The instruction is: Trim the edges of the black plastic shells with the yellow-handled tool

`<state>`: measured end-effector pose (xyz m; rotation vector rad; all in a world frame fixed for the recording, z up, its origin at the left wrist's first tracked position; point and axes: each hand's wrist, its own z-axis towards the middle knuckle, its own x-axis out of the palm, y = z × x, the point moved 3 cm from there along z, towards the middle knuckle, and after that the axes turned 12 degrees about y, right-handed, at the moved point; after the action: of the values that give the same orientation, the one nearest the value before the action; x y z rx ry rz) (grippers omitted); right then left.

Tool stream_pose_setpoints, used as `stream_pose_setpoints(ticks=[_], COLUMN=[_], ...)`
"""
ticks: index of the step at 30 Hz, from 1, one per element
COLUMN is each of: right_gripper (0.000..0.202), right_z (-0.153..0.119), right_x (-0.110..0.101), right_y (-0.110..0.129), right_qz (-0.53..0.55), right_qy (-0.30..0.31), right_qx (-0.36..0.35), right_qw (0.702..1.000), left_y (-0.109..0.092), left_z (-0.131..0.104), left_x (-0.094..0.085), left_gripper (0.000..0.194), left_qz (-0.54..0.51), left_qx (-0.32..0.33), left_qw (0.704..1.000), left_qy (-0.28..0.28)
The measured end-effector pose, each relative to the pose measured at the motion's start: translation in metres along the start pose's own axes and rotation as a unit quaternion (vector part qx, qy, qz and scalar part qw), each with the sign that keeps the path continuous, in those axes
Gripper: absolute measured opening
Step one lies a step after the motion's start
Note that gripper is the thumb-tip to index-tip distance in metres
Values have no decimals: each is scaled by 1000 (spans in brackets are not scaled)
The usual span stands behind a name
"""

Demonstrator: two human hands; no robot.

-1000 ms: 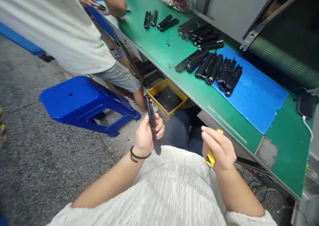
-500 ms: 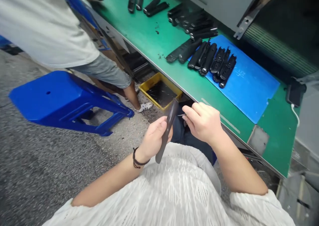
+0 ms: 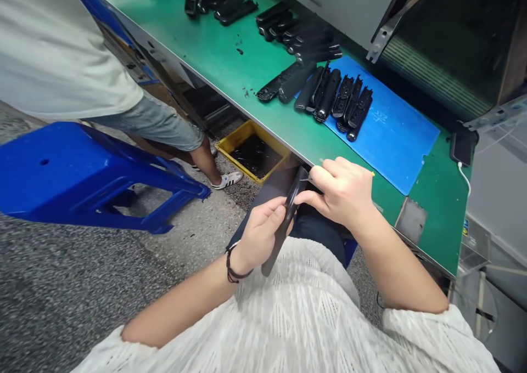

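Black casing (image 3: pixel 284 227) in left hand (image 3: pixel 261 233), right hand (image 3: pixel 343 192) at its tip.

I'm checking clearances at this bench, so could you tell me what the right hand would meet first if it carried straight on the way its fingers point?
The right hand points leftward; its fingertips already meet the black casing held by the left hand.

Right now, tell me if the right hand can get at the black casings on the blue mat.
Probably yes: the right hand sits at the table edge, and bare green table lies between it and the black casings.
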<state>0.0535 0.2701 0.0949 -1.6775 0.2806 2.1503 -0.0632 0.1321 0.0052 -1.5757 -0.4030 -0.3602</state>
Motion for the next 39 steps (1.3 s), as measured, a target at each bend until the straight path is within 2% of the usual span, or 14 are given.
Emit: stream_pose_setpoints(ticks=[4,13,22,32,39], right_gripper=[67,65,66,65,67], right_z=[-11,-24,-32,-43,-50], right_x=[11,21,27,33,39], right_y=[12,38,47,53,62], right_qz=[22,97,118,84,113], right_qy=[-17,-5,30,-13,5], right_qx=[13,9,-17,-8,-13], right_qw=[1000,995,992,996,993], left_y=[0,-18,-16,-21,-18], left_z=[6,20,25,29,33], left_x=[2,2,-2,4,1], left_gripper=[43,48,46,46,46], left_qz=[-11,57,34,36,-15], left_qx=[6,30,19,22,20], left_qw=[1000,994,994,993,992], left_qy=[-26,-84,-106,-112,-122])
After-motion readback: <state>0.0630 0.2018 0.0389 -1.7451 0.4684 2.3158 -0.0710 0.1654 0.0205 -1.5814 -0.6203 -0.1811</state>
